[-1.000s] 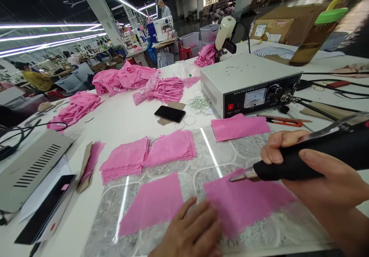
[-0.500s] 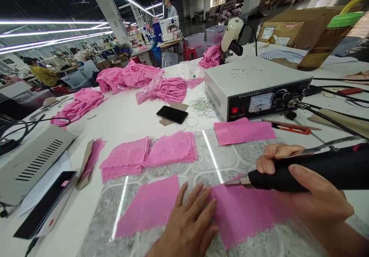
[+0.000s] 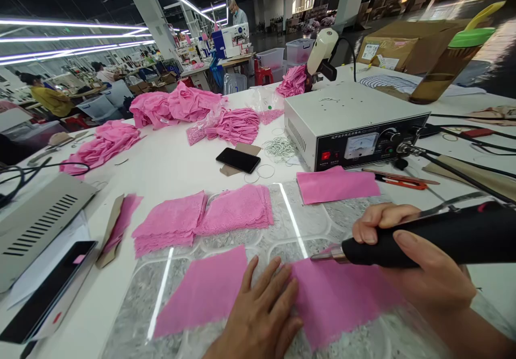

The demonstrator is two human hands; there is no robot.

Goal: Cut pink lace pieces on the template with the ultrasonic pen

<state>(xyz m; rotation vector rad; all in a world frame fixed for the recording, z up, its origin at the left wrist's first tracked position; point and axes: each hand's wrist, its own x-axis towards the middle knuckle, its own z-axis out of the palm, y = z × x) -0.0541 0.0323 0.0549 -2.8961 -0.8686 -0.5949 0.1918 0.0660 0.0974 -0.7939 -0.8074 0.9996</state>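
Note:
My right hand (image 3: pixel 423 262) is wrapped round a black handheld ultrasonic welding tool (image 3: pixel 439 235). Its metal tip meets the upper left part of a pink fabric piece (image 3: pixel 338 300). My left hand (image 3: pixel 262 305) lies flat with fingers spread, its fingertips at that piece's left edge. To the left lies a second pink piece (image 3: pixel 205 289) on the grey patterned mat (image 3: pixel 137 300). Two stacks of pink scalloped pieces, the left stack (image 3: pixel 169 222) and the right stack (image 3: pixel 237 208), sit behind. A folded pink cloth (image 3: pixel 336 184) lies before the control box (image 3: pixel 355 117).
A phone (image 3: pixel 237 159) lies on brown card mid-table. Pink garments (image 3: pixel 181 101) are heaped at the back. An orange cutter (image 3: pixel 399 180), a tilted bottle (image 3: pixel 447 69) and a carton (image 3: pixel 403 42) are at the right. A grey vented box (image 3: pixel 48 214) stands left. A person works at a distant sewing machine.
The view has shifted slightly, so the table's contents sit a little further left. Both hands keep nearly the same places on the fabric, with the tool tip still near its upper edge.

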